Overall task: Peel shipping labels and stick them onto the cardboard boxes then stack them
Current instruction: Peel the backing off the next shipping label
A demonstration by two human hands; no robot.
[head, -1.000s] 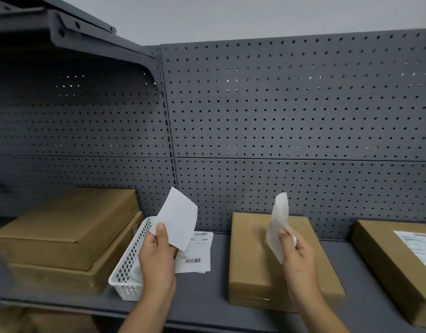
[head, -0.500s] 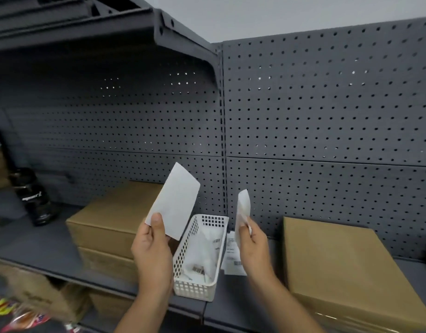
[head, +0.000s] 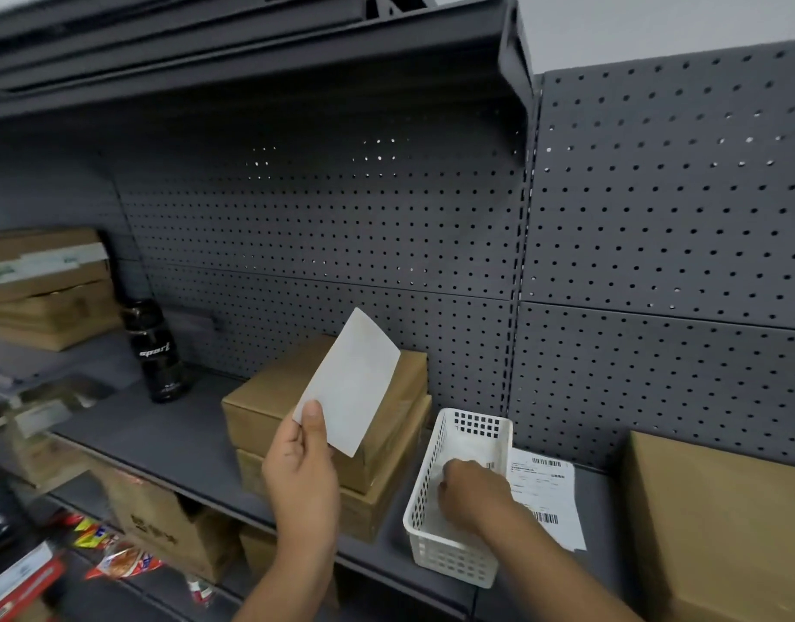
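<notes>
My left hand [head: 306, 478] pinches a blank white paper label [head: 351, 383] by its bottom corner, in the middle of the frame. Two stacked brown cardboard boxes [head: 270, 401] sit just behind it. My right hand [head: 472, 496] is down inside the white plastic basket [head: 449, 558], lower middle. I cannot tell if it holds anything.

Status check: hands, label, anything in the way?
Left hand pinches the white label sheet, held up in front of the stacked boxes. Right hand down inside the white basket, grip unclear. Nothing lies on the top box.
</notes>
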